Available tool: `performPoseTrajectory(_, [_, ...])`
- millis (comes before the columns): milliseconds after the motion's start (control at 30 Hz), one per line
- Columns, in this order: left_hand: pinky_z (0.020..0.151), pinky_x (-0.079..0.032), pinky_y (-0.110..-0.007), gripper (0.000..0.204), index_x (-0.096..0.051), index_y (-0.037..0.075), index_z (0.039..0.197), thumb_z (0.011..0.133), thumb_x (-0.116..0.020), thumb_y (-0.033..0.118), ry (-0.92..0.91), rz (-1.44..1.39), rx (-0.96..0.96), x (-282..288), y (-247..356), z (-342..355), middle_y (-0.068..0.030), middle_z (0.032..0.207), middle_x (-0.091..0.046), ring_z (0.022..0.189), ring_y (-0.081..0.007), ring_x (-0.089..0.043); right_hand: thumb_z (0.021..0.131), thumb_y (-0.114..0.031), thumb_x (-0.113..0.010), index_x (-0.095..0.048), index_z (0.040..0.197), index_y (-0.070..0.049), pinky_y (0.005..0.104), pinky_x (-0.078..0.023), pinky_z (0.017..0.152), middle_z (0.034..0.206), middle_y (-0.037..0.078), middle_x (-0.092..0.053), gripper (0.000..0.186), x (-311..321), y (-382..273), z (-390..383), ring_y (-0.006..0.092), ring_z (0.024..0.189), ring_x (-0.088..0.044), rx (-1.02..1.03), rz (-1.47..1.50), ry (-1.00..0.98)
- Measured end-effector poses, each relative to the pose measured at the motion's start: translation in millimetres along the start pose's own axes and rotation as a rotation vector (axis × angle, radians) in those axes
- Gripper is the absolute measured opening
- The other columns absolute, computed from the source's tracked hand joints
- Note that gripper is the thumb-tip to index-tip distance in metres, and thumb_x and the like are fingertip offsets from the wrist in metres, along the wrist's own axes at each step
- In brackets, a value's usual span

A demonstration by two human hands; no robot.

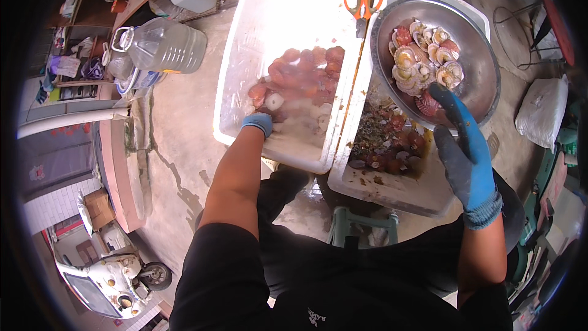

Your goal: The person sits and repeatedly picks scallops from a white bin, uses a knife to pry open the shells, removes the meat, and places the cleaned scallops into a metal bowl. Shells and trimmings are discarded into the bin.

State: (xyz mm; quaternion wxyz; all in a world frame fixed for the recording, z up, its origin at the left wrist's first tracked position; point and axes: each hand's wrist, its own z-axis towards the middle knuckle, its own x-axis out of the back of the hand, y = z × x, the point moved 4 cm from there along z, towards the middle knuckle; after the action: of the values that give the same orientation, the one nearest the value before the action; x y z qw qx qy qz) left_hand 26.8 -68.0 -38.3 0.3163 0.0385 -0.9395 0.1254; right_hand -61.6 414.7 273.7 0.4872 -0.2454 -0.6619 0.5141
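Note:
My left hand (pixel 257 122), in a blue and grey glove, reaches over the near left wall of a white foam box (pixel 231 79). Its fingers are hidden in cloudy water beside reddish scallops (pixel 306 67). My right hand (pixel 468 165), gloved alike, is open, thumb and fingers apart, at the near edge of a metal bowl (pixel 481 95). Opened scallops (pixel 422 67) with pale flesh lie in that bowl, and a reddish shell sits close to my fingertips. Under the bowl, a second foam box (pixel 355 187) holds dark scallops and shell debris (pixel 392 141).
Orange-handled scissors (pixel 362 3) lie across the adjoining box walls. To the left stand a large clear water jug (pixel 168 46) and cluttered shelves (pixel 92 0). A white sack (pixel 542 110) sits at the right, a green stool (pixel 361 220) between my legs. A scooter (pixel 113 282) is at lower left.

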Motion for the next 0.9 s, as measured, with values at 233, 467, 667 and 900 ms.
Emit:
performPoseTrajectory(233, [0.074, -0.062, -0.038, 0.028, -0.076, 0.012, 0.122, 0.096, -0.071, 0.023, -0.15, -0.173, -0.174, 47.7, -14.6, -11.2, -0.0116, 0.103, -0.079, 0.081, -0.0236, -0.077, 0.103, 0.0, -0.062, -0.054, 0.152, 0.0, 0.0311, -0.049, 0.107, 0.139, 0.014, -0.065, 0.05, -12.3, 13.6, -6.4, 0.0166, 0.126, -0.059, -0.152, 0.221, -0.069])
performPoseTrajectory(467, [0.058, -0.046, -0.03, 0.02, -0.071, 0.004, 0.116, 0.1, -0.06, 0.007, -0.333, -1.537, -0.36, 173.4, 33.0, -158.7, -0.0038, 0.091, -0.069, 0.066, -0.0161, -0.058, 0.108, -0.007, -0.06, -0.053, 0.152, 0.0, 0.0311, -0.052, 0.103, 0.135, 0.01, -0.067, 0.045, -51.2, 11.6, -27.7, 0.0158, 0.119, -0.064, -0.244, 0.518, -0.28])
performPoseTrajectory(667, [0.069, -0.052, -0.036, 0.02, -0.072, 0.002, 0.11, 0.094, -0.079, 0.01, 0.594, -0.951, -0.84, 189.5, 152.6, -291.8, -0.0076, 0.092, -0.07, 0.075, -0.0222, -0.063, 0.116, -0.039, -0.047, -0.057, 0.146, -0.004, 0.036, -0.058, 0.099, 0.126, 0.011, -0.07, 0.047, -82.3, 22.4, -53.4, 0.0221, 0.109, -0.07, -0.658, 1.224, -0.41])
performPoseTrajectory(900, [0.083, -0.054, -0.033, 0.03, -0.071, 0.001, 0.124, 0.095, -0.077, 0.001, 0.299, -1.593, -0.895, 183.4, 206.3, -333.9, -0.0077, 0.11, -0.071, 0.095, -0.0169, -0.067, 0.112, -0.042, -0.051, -0.054, 0.147, -0.006, 0.04, -0.061, 0.092, 0.127, 0.011, -0.063, 0.05, -75.1, 26.3, -48.9, 0.0232, 0.107, -0.07, -0.446, 1.242, -0.271])
